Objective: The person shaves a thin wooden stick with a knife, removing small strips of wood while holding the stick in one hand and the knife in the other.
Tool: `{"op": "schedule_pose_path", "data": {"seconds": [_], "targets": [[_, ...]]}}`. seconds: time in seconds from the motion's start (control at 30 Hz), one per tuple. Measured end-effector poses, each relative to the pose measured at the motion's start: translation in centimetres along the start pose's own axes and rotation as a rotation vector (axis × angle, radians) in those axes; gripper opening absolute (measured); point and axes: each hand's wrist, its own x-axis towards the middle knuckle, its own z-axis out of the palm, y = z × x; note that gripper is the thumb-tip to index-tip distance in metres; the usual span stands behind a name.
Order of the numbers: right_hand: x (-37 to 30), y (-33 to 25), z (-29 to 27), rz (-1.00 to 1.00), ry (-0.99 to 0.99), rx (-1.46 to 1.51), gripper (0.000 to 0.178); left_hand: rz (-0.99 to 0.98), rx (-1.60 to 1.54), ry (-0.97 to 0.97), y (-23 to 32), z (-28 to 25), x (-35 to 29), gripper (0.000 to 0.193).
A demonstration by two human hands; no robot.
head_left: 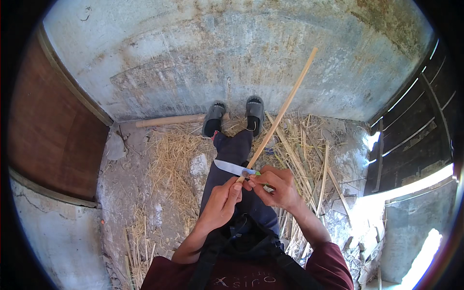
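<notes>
A long, pale strip of split bamboo or wood point(282, 107) slants from my hands up toward the wall at the far right. Its near end is gripped by my left hand point(223, 202), whose fingers are closed round it. In my right hand point(278, 187) is a knife point(230, 167) with a broad, light blade and a green handle. The blade points left and lies across the strip just beyond my left fingers. My two hands are close together above my lap, and the right fingertips hide part of the strip.
Straw and shavings point(174, 159) litter the floor. Several split strips point(323, 179) lie to the right. A round pole point(169, 120) rests along the base of the concrete wall point(232, 58), by my sandalled feet point(254, 108). A brown panel point(58, 125) stands left, dark slats point(415, 125) right.
</notes>
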Motion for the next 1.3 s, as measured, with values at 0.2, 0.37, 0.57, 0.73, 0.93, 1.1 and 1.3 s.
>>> {"op": "schedule_pose_path", "data": {"seconds": [0.2, 0.37, 0.57, 0.73, 0.93, 1.1, 1.3], "targets": [[-0.3, 0.5, -0.3, 0.012, 0.020, 0.002, 0.016, 0.017, 0.027, -0.006, 0.6, 0.5, -0.1, 0.038], [0.5, -0.4, -0.2, 0.004, 0.002, 0.045, 0.017, 0.014, 0.082, 0.007, 0.3, 0.1, 0.1, 0.031], [0.2, 0.2, 0.6, 0.003, -0.036, 0.060, 0.022, 0.005, 0.121, 0.016, 0.3, 0.0, 0.4, 0.028], [0.7, 0.1, 0.8, -0.013, -0.063, 0.023, 0.021, 0.044, 0.252, 0.099, 0.5, 0.3, 0.1, 0.026], [0.7, 0.5, 0.6, -0.027, -0.070, -0.004, 0.026, 0.032, 0.346, 0.151, 1.1, 0.5, 0.0, 0.023], [0.8, 0.6, 0.2, -0.062, -0.074, -0.060, 0.025, 0.035, 0.365, 0.152, 1.1, 0.6, 0.0, 0.022], [2.1, 2.0, -2.3, 0.011, 0.028, -0.140, 0.016, 0.022, 0.384, 0.170, 1.0, 0.2, -1.0, 0.027]]}}
